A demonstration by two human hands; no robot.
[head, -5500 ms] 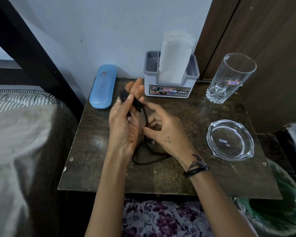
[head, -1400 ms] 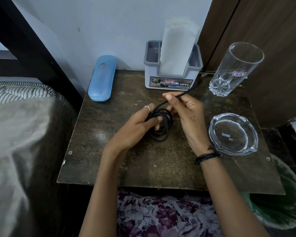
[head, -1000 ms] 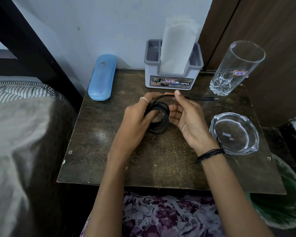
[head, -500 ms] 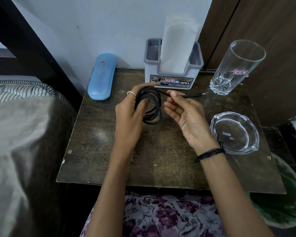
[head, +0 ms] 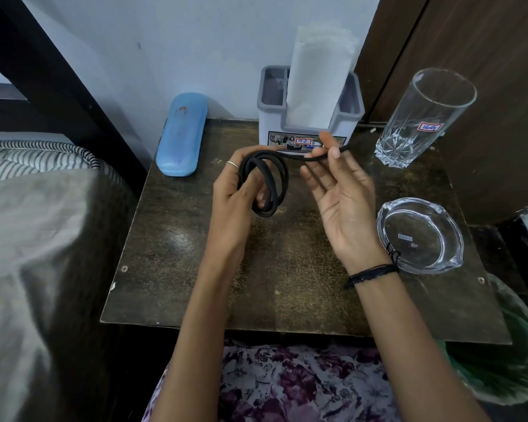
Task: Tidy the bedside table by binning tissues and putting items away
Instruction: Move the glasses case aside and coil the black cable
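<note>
Above the dark brown surface (head: 171, 269), the left hand (head: 235, 196) grips a coiled black cable (head: 264, 184), lifted slightly higher than half a second ago. The right hand (head: 339, 196) pinches the cable's shortened loose end between thumb and forefinger, other fingers relaxed.

I've wound the loose black cable (head: 264, 184) into a coil round my left hand (head: 235, 193); my right hand (head: 339, 196) now pinches its short tail.

A home bedroom: bedside table (head: 171, 245) beside a striped-bedding bed (head: 37, 208), wooden wardrobe door (head: 485, 56).
</note>
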